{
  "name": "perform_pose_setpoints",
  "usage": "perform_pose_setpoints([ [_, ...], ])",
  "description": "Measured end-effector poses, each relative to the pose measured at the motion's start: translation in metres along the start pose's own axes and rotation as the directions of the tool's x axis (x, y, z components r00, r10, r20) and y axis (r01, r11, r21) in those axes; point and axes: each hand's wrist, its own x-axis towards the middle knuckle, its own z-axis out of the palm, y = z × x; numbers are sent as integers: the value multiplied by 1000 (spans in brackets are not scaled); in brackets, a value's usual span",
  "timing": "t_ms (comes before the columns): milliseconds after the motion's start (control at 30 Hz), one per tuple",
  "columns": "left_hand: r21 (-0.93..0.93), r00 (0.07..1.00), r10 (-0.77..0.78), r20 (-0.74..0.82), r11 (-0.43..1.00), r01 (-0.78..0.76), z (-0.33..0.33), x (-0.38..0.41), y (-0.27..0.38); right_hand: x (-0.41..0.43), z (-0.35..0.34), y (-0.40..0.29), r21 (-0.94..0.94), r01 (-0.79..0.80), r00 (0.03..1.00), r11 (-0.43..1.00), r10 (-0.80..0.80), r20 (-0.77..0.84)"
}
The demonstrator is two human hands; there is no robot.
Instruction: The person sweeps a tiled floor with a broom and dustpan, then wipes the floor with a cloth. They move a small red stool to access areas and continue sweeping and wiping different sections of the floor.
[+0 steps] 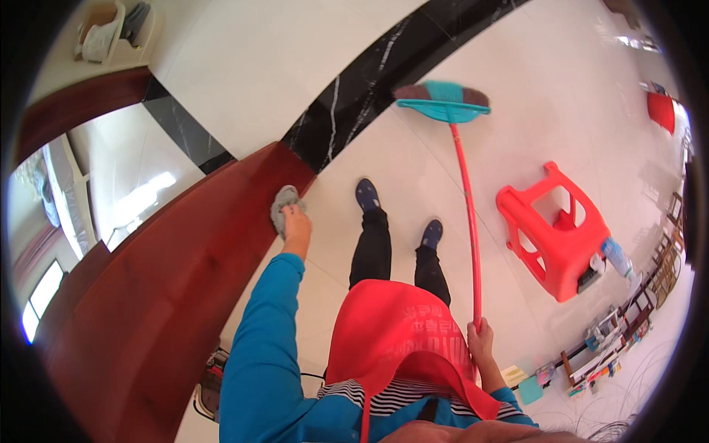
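My left hand (296, 226) grips a crumpled grey cloth (286, 197) and holds it against the lower edge of a glossy red-brown wooden door frame (221, 216). With my right hand (481, 338) I hold the red handle (469, 221) of a broom near its upper end, close beside my red apron (388, 321). The broom's turquoise head (448, 102), with dark and turquoise bristles, rests out ahead of my feet, beside a black marble strip in the floor.
A red plastic stool (554, 232) lies to my right, with a plastic bottle (617, 257) by it. The black marble strip (354, 99) crosses the pale tiled floor. A red bucket (661, 112) stands at far right; wooden furniture (637, 315) lines the right side.
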Motion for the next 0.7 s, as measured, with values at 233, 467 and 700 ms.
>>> perform_pose_setpoints([
  [233,49,997,-74,-33,996,75,19,-79,8,-19,-56,71,-131,-17,1000,991,16,-11],
  [467,-435,988,-89,127,890,136,-111,-201,38,-57,-122,145,-252,67,995,965,-84,-57],
  [700,-522,969,-81,-233,851,-55,-147,-239,109,-2,-218,173,-452,138,972,881,-209,-111],
])
